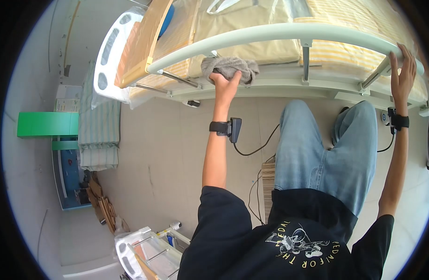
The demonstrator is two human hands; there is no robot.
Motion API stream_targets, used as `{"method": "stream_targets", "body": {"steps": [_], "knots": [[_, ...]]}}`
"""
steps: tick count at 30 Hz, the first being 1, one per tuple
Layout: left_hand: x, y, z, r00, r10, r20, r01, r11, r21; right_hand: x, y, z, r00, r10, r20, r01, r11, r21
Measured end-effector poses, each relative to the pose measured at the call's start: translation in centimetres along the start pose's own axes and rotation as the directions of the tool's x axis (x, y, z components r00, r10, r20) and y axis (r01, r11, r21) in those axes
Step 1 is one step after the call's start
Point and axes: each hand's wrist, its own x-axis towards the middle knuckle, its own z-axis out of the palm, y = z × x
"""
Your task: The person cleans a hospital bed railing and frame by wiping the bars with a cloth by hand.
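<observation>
My left hand (225, 86) is closed on a crumpled grey-brown cloth (234, 66). The cloth lies against the bed's side, just under the long pale bed rail (266, 30). Part of my fingers is hidden by its folds. Farther right, my right hand (403, 72) is on the curved end of the same rail, with the thumb on the near side and the fingers reaching over the top. Metal posts (306, 60) join the rail to the bed frame (270, 87). A black strap with a small device sits on each wrist.
Plastic-wrapped yellow striped bedding (336, 53) covers the bed, with a white-and-wood end board (112, 56) at left. Beyond are a striped mattress (100, 123), a green box (46, 124) and flattened cardboard (105, 205). Another bed (147, 252) stands behind. Cables (254, 154) hang near my legs.
</observation>
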Motion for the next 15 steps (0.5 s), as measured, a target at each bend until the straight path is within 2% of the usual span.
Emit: {"method": "stream_targets", "body": {"steps": [1,2,4,8,10,11,13,15], "knots": [[0.2,-0.3,0.2,0.998,0.035,-0.048,-0.029,0.991,0.127,-0.1,0.0,-0.1,1.000,0.000,0.002,0.000,1.000,-0.001],[0.3,-0.6,0.2,0.998,0.034,-0.047,-0.028,0.991,0.128,-0.1,0.0,-0.1,1.000,0.003,0.004,-0.003,1.000,0.003],[0.9,-1.0,0.4,0.984,0.132,-0.116,-0.083,0.930,0.358,0.0,0.1,0.1,1.000,0.007,0.005,-0.007,1.000,0.003],[2.3,-1.7,1.6,0.979,0.107,-0.171,-0.052,0.953,0.298,-0.1,0.4,0.4,1.000,-0.005,-0.014,0.004,1.000,-0.022],[2.5,-3.6,2.4,0.962,0.159,-0.223,-0.137,0.984,0.111,-0.2,0.4,0.5,1.000,-0.006,-0.008,0.005,0.999,-0.032],[1.9,-4.7,3.1,0.964,0.158,-0.215,-0.135,0.984,0.117,-0.2,0.4,0.5,1.000,-0.007,-0.016,0.007,1.000,-0.026],[1.6,-7.0,5.0,0.906,0.237,-0.350,-0.156,0.957,0.244,-0.1,0.3,0.6,1.000,-0.002,-0.030,0.001,0.999,-0.037],[1.5,-8.6,6.2,0.906,0.212,-0.367,-0.163,0.973,0.161,-0.4,0.2,0.6,0.999,-0.004,-0.038,0.003,1.000,-0.026]]}}
